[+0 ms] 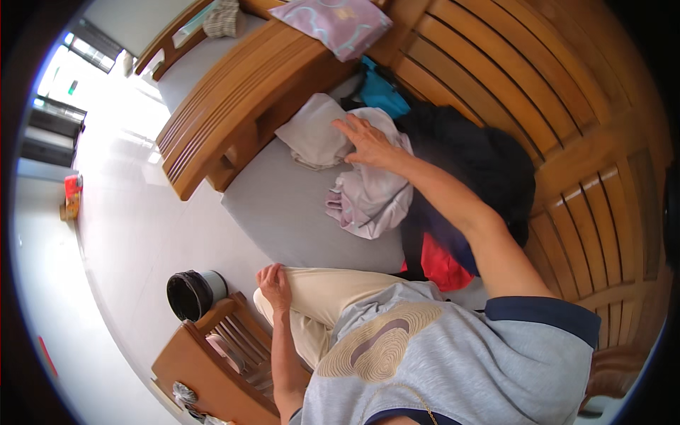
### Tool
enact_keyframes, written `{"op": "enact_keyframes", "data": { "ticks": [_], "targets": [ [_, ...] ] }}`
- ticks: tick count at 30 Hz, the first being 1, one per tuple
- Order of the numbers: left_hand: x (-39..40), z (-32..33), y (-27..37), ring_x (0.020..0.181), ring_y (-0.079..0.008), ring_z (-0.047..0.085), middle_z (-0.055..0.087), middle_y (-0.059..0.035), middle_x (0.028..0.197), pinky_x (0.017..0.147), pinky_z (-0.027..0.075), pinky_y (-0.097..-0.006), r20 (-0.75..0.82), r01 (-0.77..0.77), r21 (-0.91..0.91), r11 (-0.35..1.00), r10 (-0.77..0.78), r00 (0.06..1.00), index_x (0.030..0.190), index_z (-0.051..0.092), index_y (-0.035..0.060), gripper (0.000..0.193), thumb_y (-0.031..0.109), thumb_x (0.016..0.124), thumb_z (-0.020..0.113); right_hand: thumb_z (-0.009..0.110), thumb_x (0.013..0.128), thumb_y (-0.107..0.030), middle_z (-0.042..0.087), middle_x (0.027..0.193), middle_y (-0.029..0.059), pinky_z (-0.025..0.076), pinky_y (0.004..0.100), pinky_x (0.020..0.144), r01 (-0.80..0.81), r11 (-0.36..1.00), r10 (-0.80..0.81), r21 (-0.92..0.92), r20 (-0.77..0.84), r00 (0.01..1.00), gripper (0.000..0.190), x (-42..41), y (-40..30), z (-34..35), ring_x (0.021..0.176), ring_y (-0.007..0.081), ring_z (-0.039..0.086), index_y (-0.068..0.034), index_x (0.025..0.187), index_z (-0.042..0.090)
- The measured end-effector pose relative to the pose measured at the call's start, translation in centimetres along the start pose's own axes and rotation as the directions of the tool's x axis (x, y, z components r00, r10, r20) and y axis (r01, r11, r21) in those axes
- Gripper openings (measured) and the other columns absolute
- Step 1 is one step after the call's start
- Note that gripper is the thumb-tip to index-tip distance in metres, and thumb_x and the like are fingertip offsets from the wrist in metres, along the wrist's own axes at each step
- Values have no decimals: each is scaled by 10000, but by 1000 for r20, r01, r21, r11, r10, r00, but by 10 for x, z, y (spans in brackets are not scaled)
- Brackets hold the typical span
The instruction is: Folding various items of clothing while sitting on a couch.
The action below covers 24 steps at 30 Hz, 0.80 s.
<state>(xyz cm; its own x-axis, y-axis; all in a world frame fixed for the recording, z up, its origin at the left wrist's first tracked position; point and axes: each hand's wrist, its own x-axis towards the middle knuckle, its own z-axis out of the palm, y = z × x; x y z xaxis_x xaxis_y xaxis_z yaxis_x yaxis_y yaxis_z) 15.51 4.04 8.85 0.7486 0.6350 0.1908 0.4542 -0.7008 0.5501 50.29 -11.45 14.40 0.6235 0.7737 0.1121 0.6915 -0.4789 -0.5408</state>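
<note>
My right hand (366,142) reaches over the bench seat with its fingers spread. It is at a folded off-white cloth (312,130); whether the fingertips press on it I cannot tell. Beside and partly beneath my forearm lies a crumpled pale pinkish garment (380,204). Both rest on the grey seat cushion (287,207) of a wooden bench. My left hand (274,287) rests on the knee of my beige trousers (334,284), fingers bent, with no separate object visible in it.
Dark clothes (473,154) are heaped against the slatted backrest (494,69), near a blue item (382,90) and a red cloth (443,265). A pink patterned package (340,24) lies on the wide armrest (244,90). At left stand a lined bin (215,284) and a wooden chair (260,324).
</note>
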Motion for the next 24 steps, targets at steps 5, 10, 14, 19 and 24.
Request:
{"op": "enact_keyframes", "data": {
  "ticks": [5, 10, 14, 19, 24],
  "targets": [
    [-10, 9, 0, 774, -243, 497, 574, -71, 727, 699, 408, -331, -55, 192, -75, 978, -197, 979, 779, 596, 41, 82, 69, 736, 532, 537, 634, 74, 156, 1361, 158, 264, 538, 927, 160, 926, -117, -342, 143, 983, 741, 35, 7, 46, 1238, 366, 184, -263, 1257, 318],
    [-21, 9, -4, 743, -226, 496, 570, -64, 717, 675, 409, -320, -105, 273, -89, 958, -282, 954, 782, 594, 46, 79, 77, 747, 530, 488, 649, 89, 163, 1366, 133, 244, 506, 942, 208, 900, -128, -383, 223, 966, 745, 44, 8, 34, 1244, 359, 180, -269, 1274, 294],
    [-10, 11, 0, 734, -227, 497, 569, -66, 710, 667, 410, -324, -114, 223, -68, 973, -229, 967, 776, 589, 44, 75, 76, 749, 527, 495, 679, 40, 202, 1356, 120, 263, 511, 909, 256, 793, -258, -553, 76, 963, 691, 38, 27, 49, 1230, 359, 213, -246, 1272, 288],
    [-12, 2, -13, 708, -236, 495, 570, -79, 698, 660, 410, -335, -66, 108, -18, 994, -109, 992, 763, 589, 49, 72, 78, 740, 526, 547, 652, -8, 470, 1147, 109, 357, 430, 863, 163, 903, -183, -397, -13, 983, 559, 54, -1, 45, 1097, 323, 414, -185, 1167, 425],
    [17, 8, -14, 635, -251, 529, 564, -114, 618, 595, 416, -353, 137, 212, 54, 976, -218, 966, 708, 587, 28, 133, 137, 715, 511, 583, 740, -121, 608, 850, 58, 424, 294, 721, -113, 861, 213, 496, -148, 966, 254, 10, -1, -35, 816, 194, 555, -82, 991, 563]
  ]
}}
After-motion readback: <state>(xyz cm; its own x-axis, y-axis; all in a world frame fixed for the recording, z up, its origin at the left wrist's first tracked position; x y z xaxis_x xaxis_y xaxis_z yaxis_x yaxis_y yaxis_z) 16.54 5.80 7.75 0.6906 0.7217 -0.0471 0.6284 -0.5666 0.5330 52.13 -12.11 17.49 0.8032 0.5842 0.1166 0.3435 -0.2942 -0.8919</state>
